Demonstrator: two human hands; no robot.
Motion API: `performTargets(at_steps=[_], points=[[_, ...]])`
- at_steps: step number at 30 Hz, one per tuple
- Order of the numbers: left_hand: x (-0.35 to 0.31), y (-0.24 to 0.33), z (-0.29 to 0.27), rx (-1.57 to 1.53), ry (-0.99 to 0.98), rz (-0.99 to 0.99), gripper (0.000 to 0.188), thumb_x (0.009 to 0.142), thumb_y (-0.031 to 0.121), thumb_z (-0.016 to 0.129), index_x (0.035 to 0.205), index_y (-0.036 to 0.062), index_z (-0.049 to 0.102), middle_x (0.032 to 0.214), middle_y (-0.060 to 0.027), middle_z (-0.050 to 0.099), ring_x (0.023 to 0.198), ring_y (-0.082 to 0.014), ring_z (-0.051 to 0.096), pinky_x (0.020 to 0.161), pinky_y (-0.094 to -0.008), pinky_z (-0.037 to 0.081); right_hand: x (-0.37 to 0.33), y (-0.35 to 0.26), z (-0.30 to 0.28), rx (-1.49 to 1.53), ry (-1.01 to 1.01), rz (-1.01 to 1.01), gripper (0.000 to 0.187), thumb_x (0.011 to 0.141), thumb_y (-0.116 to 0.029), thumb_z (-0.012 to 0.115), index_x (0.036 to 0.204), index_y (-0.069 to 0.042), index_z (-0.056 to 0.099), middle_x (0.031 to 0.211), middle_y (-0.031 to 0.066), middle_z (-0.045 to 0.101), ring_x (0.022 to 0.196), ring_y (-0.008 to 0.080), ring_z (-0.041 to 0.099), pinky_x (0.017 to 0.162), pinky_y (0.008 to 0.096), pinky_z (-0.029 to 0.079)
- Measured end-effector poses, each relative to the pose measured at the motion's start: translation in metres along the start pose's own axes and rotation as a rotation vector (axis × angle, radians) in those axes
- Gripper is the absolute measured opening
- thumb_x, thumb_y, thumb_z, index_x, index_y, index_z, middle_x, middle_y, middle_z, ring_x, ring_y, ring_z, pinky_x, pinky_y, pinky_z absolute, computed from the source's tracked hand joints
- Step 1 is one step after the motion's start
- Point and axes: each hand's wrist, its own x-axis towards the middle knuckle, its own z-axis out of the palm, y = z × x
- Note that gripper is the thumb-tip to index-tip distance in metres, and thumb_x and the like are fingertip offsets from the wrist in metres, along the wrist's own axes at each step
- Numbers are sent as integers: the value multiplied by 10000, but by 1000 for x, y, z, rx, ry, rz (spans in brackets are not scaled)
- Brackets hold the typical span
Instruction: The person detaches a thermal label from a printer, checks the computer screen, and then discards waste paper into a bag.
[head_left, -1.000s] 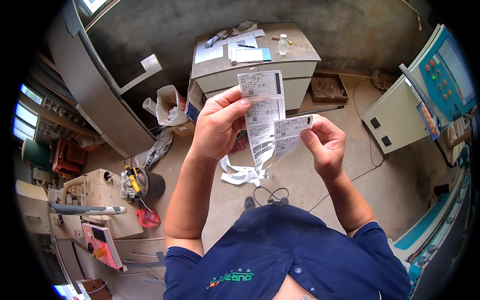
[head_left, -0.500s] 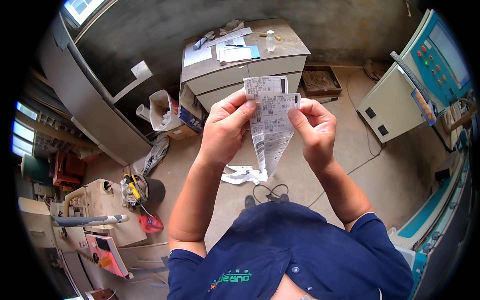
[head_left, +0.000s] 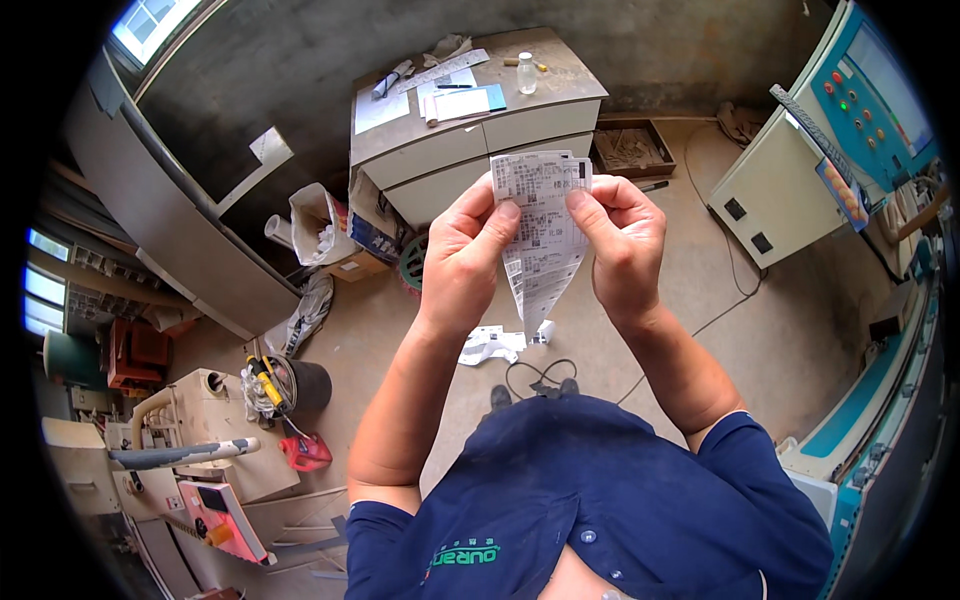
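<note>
A long strip of printed white labels (head_left: 543, 215) is stretched between my two hands in front of my chest. My left hand (head_left: 468, 252) pinches its left edge between thumb and fingers, while my right hand (head_left: 622, 245) pinches the right edge the same way. Near the top the layers of the strip lie almost over one another. Below my hands it narrows and hangs toward the floor, where more white strip (head_left: 490, 345) lies in a loose heap close to my feet.
Ahead stands a dusty drawer cabinet (head_left: 430, 165) with papers and a small clear bottle (head_left: 527, 73) on top. A control cabinet (head_left: 790, 180) is on the right. To the left are a box with a white bag (head_left: 325, 225) and a black bucket (head_left: 310, 385). A cable (head_left: 690, 338) crosses the floor.
My hands have come closer together, and the label layers that were offset at the top now nearly line up. The view has shifted slightly.
</note>
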Motion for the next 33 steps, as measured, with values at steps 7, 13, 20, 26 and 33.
performTargets(at_steps=[7,13,20,26,33], points=[[-10,-17,-8,68,-86,-131,293,868,80,630,1141,-13,575,1054,-67,638,947,-111,578,847,-275,465,7,-3,3,5,26,-14,45,859,-26,620,859,18,613,791,33,642,689,52,577,631,188,476],[-17,-28,-9,221,-56,-195,228,889,144,632,1050,-16,634,945,-41,660,845,-81,583,749,-250,490,8,-4,2,73,-34,-2,72,870,-45,616,895,22,609,823,42,645,727,63,582,668,198,476],[-15,-32,-8,128,-20,-228,243,937,203,554,1039,-6,628,925,-43,656,824,-111,610,723,-259,492,2,18,-3,239,-171,120,254,909,-138,566,1098,24,518,1030,84,612,922,103,561,817,253,453],[-7,-35,-23,-196,110,-185,274,954,198,497,1110,-23,543,1015,-129,635,893,-211,635,792,-343,524,-29,41,-12,164,-313,272,389,872,-113,587,1206,35,453,1087,91,591,990,140,545,892,280,428],[28,9,-33,-193,219,-69,283,968,190,447,1105,-46,520,978,-180,644,869,-274,650,799,-396,529,-61,95,-49,-40,-549,718,260,809,-72,661,1047,31,637,956,58,666,863,97,593,808,263,479]])
